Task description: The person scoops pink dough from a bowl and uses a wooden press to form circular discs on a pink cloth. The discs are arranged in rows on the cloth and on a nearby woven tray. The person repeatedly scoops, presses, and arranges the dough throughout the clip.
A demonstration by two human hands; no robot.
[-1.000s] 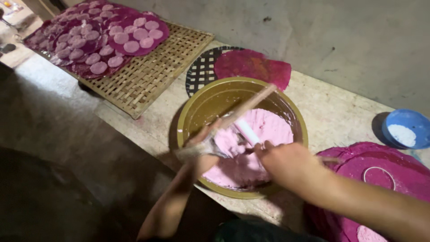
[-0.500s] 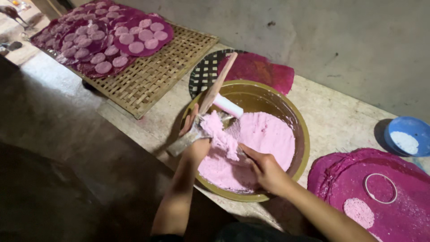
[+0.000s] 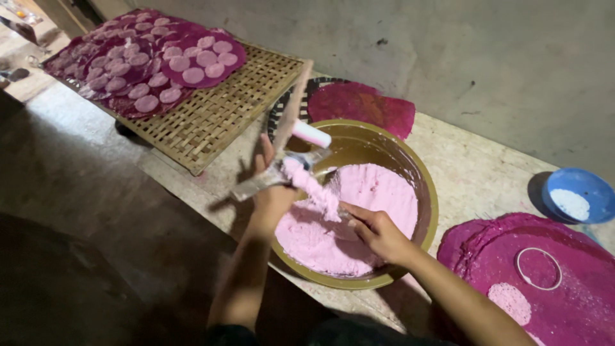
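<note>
1. left hand (image 3: 272, 192) is closed around a flat metal scraper blade (image 3: 275, 176), held over the near-left rim of the bowl; the same grip seems to steady a wooden-handled tool (image 3: 291, 106) with a pale pink roller end (image 3: 312, 134) that sticks up and away.
2. right hand (image 3: 378, 234) has fingers pinched together on a strip of pink dough (image 3: 314, 189), pulling it off the blade down toward the mass in the bowl.
3. the dough looks soft, moist and crumbly; it will likely tear if stretched and cling to metal. best gathered in a loose handful from underneath, not pinched thin.
4. the bulk of the pink dough (image 3: 359, 218) lies in a wide brass-coloured bowl (image 3: 429, 192) on the bench (image 3: 474, 173). the bowl looks heavy enough to stay put.
5. around it: a woven tray (image 3: 218, 122) with pink discs (image 3: 179, 64) on magenta cloth, a magenta mat (image 3: 576, 295) with a ring cutter (image 3: 538, 269), and a blue bowl (image 3: 580, 192) of white powder.
6. against half a second ago: the tool handle stands steeper, and the right hand has slid further up the strip.
</note>
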